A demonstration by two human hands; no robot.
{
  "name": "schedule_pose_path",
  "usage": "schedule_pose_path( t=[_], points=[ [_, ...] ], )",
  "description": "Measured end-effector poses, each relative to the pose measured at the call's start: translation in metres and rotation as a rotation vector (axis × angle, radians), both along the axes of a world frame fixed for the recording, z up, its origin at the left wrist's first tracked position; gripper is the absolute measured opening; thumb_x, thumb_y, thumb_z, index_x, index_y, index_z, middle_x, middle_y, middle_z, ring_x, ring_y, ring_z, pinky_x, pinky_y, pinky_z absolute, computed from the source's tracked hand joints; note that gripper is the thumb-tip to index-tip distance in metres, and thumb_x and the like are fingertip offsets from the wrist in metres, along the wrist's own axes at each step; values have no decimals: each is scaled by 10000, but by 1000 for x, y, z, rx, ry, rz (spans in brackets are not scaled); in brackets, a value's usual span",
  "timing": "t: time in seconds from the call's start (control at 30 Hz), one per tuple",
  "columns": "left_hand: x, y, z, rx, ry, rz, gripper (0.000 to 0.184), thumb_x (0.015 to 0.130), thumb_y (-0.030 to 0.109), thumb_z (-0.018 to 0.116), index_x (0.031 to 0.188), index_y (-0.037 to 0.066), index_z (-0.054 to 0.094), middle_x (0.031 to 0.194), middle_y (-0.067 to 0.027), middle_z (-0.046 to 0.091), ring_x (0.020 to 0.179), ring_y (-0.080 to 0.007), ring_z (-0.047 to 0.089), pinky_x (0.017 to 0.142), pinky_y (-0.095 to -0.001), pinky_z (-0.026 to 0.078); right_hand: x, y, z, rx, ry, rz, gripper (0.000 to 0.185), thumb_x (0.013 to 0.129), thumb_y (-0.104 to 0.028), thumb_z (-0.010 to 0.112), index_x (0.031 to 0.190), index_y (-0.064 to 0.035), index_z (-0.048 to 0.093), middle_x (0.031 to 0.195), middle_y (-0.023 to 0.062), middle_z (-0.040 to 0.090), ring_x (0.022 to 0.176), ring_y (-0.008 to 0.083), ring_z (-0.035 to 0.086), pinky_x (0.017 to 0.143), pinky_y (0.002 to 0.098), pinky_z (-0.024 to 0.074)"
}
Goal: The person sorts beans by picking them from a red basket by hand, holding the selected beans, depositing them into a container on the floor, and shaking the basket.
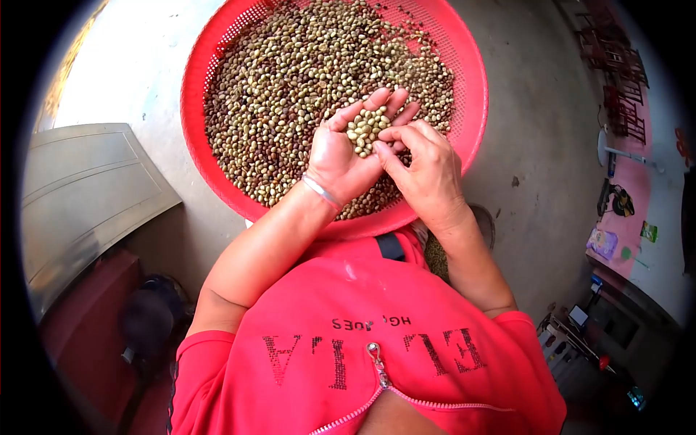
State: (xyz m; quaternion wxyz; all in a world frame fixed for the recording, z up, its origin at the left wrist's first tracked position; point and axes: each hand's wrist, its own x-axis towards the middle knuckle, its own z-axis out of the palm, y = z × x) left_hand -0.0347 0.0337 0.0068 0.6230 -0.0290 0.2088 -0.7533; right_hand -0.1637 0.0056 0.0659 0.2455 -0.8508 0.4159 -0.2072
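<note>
My left hand (339,159) is palm up and slightly cupped, with a small heap of pale green beans (365,130) resting on the palm and lower fingers. A silver bangle (321,190) circles that wrist. Bent over the heap from the right, my right hand (428,163) has its thumb and forefinger close together at the edge of these beans; whether a bean is between the tips is hard to make out. Both hands are above a round red plastic basket (191,138) with perforated sides. Inside it lies a broad layer of mixed green, tan and dark brown beans (290,94).
The basket's near rim is close to my red shirt (348,290). Concrete floor (529,145) surrounds it. At left stands a pale metal panel (94,188). Dark red wooden furniture (623,80), a standing fan (605,148) and small packets (603,241) are along the right side.
</note>
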Motion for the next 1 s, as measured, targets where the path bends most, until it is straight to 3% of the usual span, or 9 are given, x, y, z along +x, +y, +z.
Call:
schedule_pose_path(
  t=[0.3,0.37,0.83,0.9,0.97,1.0],
  points=[
    [-5,3,-4,57,-27,-43,323,969,194,389,1182,29,568,1382,-162,510,1368,-345,361,1155,-501,270,2,-8,8,234,152,30,137,766,-154,698,833,-52,635,773,111,645,701,280,654,650,417,517],
    [-4,4,-4,54,-11,-41,325,970,192,387,1185,28,567,1382,-163,509,1371,-344,357,1157,-502,265,4,-7,9,262,176,6,127,752,-88,682,833,-18,615,726,88,608,658,210,602,631,351,500],
    [-2,3,-9,4,17,-56,349,990,206,343,1183,18,564,1362,-177,515,1363,-344,363,1149,-501,280,2,-6,0,216,116,-14,136,764,-119,704,856,-29,658,701,90,602,606,198,588,581,345,475],
    [-3,3,-9,46,-93,-54,360,994,211,331,1177,9,566,1356,-179,517,1349,-345,383,1145,-487,292,0,-7,1,216,119,2,148,767,-126,704,870,-27,664,707,91,608,610,190,590,574,341,472],
    [-5,4,-8,50,-155,-68,364,995,212,329,1177,4,565,1351,-181,520,1341,-346,393,1146,-479,294,1,-9,5,315,161,8,185,782,-241,690,813,-60,681,715,110,650,684,284,658,630,416,514],
    [-6,4,-8,49,-220,-77,368,995,214,327,1178,-2,563,1346,-183,523,1333,-347,404,1146,-470,297,2,-10,4,317,160,5,185,782,-241,690,813,-60,681,715,110,650,684,284,658,630,416,514]
  ],
)
